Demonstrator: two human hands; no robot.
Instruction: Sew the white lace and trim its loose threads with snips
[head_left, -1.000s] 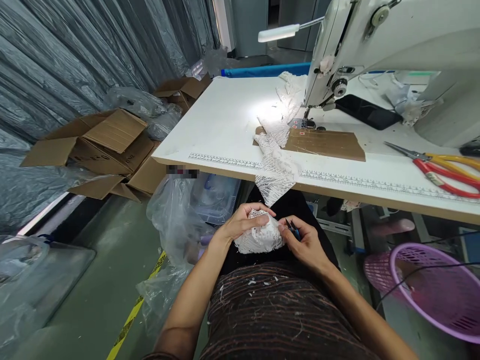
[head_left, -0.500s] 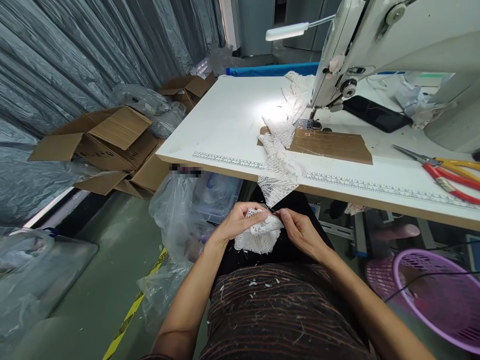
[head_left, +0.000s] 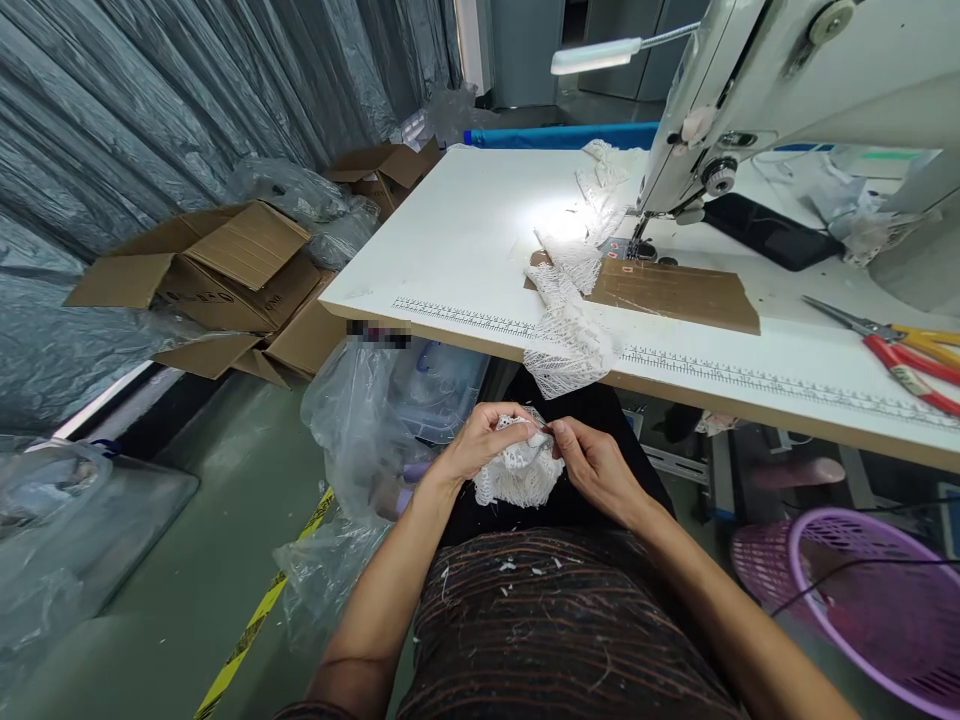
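Both hands have drawn together over the lap: left hand (head_left: 480, 447) and right hand (head_left: 592, 462) pinch bunched lace (head_left: 517, 475) between them; the snips seen a second ago are now hidden.

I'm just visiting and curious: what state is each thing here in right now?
left hand: closed on the lace piece
right hand: pinching the lace piece's edge
lace piece: bunched in the lap
lace strip: draped over the table edge
sewing machine lamp: on
scissors: lying closed on the table
cardboard boxes: open, flaps out
purple basket: upright
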